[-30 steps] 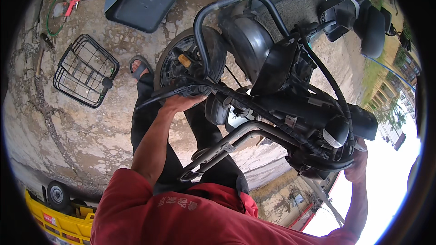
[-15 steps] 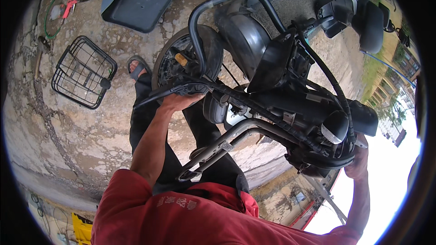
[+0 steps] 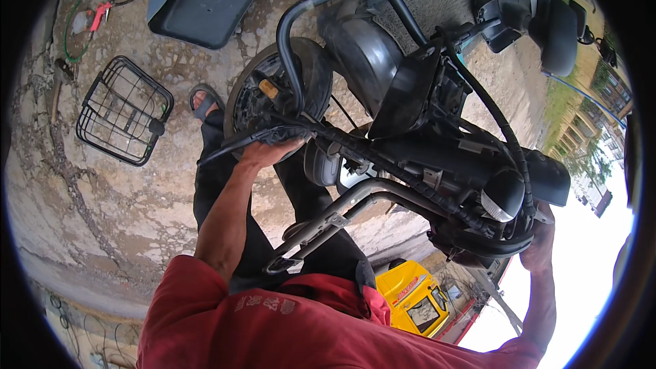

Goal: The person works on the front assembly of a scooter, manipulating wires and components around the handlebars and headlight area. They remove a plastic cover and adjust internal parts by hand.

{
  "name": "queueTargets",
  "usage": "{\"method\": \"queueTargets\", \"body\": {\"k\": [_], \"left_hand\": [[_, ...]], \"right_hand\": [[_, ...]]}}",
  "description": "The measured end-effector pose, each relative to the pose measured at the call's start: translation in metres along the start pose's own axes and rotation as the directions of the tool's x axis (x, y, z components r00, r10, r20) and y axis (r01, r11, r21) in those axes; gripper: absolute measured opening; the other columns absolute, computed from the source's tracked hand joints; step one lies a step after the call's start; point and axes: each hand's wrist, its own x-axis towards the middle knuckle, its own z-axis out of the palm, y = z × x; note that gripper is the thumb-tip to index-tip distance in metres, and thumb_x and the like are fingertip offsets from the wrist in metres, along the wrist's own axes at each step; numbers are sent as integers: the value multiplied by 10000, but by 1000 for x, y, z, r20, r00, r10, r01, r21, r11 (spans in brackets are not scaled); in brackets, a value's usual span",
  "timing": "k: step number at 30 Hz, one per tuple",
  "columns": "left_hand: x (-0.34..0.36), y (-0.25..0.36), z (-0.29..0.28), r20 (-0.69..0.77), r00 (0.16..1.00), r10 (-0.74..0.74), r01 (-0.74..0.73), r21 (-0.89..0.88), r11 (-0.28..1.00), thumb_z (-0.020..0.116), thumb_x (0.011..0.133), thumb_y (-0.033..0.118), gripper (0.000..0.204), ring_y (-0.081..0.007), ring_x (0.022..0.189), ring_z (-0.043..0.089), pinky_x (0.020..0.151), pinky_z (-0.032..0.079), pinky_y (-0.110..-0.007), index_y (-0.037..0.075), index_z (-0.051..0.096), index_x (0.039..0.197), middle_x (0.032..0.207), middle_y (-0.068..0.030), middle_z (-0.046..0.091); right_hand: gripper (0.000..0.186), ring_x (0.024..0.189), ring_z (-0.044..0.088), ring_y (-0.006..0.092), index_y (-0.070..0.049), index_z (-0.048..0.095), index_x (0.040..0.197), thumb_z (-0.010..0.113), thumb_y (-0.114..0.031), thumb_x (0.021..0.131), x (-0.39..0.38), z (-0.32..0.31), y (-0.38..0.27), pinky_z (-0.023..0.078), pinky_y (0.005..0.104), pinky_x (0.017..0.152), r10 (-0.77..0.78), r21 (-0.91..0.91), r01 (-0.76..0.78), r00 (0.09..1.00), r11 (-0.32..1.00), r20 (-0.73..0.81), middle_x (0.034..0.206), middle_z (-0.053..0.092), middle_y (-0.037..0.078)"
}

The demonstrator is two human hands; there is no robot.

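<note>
My left hand (image 3: 272, 150) grips a black part of the scooter's front assembly (image 3: 260, 133), just below the front wheel (image 3: 246, 106) with an orange reflector. At the right, my right hand (image 3: 536, 249) holds the edge of the dark front-end assembly (image 3: 471, 184), its fingers partly hidden behind it. This assembly has cables, a round lamp housing (image 3: 502, 195) and tubular metal bars (image 3: 342, 222) crossing in front of my legs. The scooter body (image 3: 369, 61) with a bent black tube extends toward the upper right.
A black wire basket (image 3: 123, 109), a black plastic tray (image 3: 205, 1), a red air gun (image 3: 101, 14) with hoses and a hammer (image 3: 58, 85) lie on cracked concrete at left. A yellow vehicle (image 3: 410, 290) stands behind me. A wall and bright sky show at right.
The yellow vehicle behind me has moved from the lower left to the lower right of the view. My hands stay on the scooter; the scene has shifted very slightly.
</note>
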Motion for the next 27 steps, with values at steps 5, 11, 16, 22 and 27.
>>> {"method": "queueTargets", "body": {"k": [5,11,16,22,27], "left_hand": [[-3,14,-3,-1,1000,-11,11,-12,1000,762,877,522,585,-290,1291,602,1127,437,-423,115,700,1293,1339,-96,691],[-4,18,-1,-69,997,17,-16,4,1000,761,895,454,519,-284,1238,637,1089,467,-420,120,697,1287,1297,-72,715],[-5,12,3,-112,993,25,-24,10,1000,759,902,442,535,-287,1244,635,1086,472,-421,102,681,1307,1321,-89,702],[-6,20,0,-95,995,-40,39,-17,999,774,860,514,623,-305,1256,625,1094,462,-429,82,684,1300,1326,-121,694],[-8,16,-1,-89,991,-98,102,48,994,775,890,431,524,-270,1189,667,1032,498,-420,79,700,1271,1273,-88,724]], "right_hand": [[714,1120,636,184,-7,519,1398,892,-238,835,4,-5,7,501,328,994,-109,-66,111,993,992,38,1334,617,92],[706,1119,641,177,6,499,1414,863,-251,867,-1,-4,4,528,323,966,18,-35,-19,1000,999,-3,1339,616,98],[654,1110,647,174,15,495,1415,808,-279,921,-2,-2,9,539,313,954,-4,90,3,1000,996,12,1305,630,93],[666,1184,608,191,-3,513,1424,836,-228,887,-6,9,6,478,351,1036,-81,33,81,997,996,11,1339,616,92],[570,1102,615,176,-1,549,1341,827,-125,859,-1,3,5,481,332,957,-171,-191,170,985,967,13,1256,628,95]]}}
